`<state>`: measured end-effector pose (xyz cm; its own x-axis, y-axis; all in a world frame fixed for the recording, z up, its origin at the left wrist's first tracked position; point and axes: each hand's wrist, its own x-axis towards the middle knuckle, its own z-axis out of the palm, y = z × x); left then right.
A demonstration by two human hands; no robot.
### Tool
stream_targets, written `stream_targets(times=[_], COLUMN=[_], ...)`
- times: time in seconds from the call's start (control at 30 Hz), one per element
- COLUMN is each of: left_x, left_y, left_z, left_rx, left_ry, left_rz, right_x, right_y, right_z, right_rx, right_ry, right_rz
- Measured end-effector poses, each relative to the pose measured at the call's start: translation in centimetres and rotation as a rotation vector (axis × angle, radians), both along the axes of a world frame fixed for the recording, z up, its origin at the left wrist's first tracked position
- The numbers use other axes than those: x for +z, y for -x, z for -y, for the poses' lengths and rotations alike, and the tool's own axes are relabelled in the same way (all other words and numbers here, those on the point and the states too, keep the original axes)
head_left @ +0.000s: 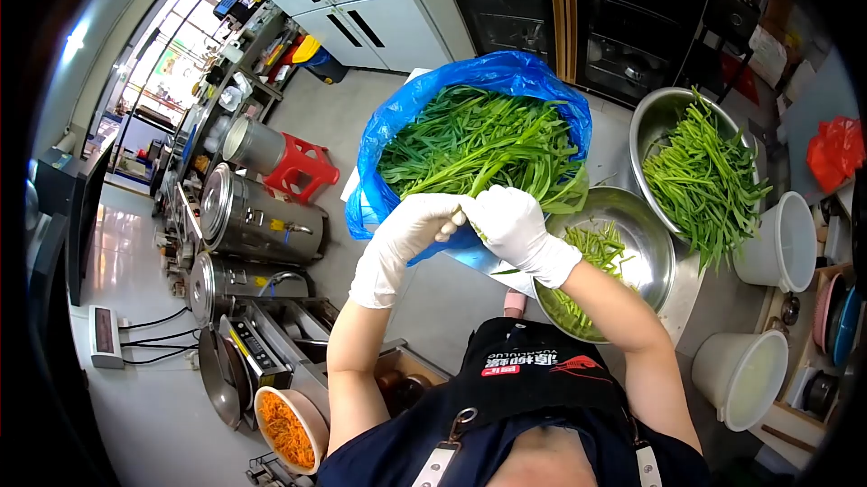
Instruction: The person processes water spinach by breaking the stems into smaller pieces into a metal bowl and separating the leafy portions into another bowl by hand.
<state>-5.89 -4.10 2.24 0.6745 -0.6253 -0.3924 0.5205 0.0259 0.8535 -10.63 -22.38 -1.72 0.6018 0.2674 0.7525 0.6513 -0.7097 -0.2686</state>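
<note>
A blue plastic bag (375, 148) lies open on the table, full of long leafy greens (479, 139) that look like water spinach. My left hand (411, 239), in a white glove, pinches with its fingertips at the near edge of the bag. Close beside it, my gloved right hand (515, 225) is closed around a green stem, part of which shows below the fingers. What lies inside the left fingertips is mostly hidden. Below my right hand, a steel bowl (655, 257) holds short cut stem pieces (601, 248).
Another steel basin (643, 130) heaped with greens (700, 166) stands at the right. White buckets (781, 248) are beyond the table's right side. Large steel pots (257, 216), a red stool (302, 166) and a bowl of shredded orange food (287, 433) are at the left.
</note>
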Motion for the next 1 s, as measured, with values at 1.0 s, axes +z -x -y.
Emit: stream_targets(times=[1.0], left_x=[-7.7], left_y=[2.9], left_z=[6.4], left_rx=[0.248], left_ry=[0.023], left_rz=[-0.175], right_x=[-4.3], right_y=[4.7], right_z=[1.5], right_rx=[-0.148], right_ry=[-0.674], right_rz=[-0.749])
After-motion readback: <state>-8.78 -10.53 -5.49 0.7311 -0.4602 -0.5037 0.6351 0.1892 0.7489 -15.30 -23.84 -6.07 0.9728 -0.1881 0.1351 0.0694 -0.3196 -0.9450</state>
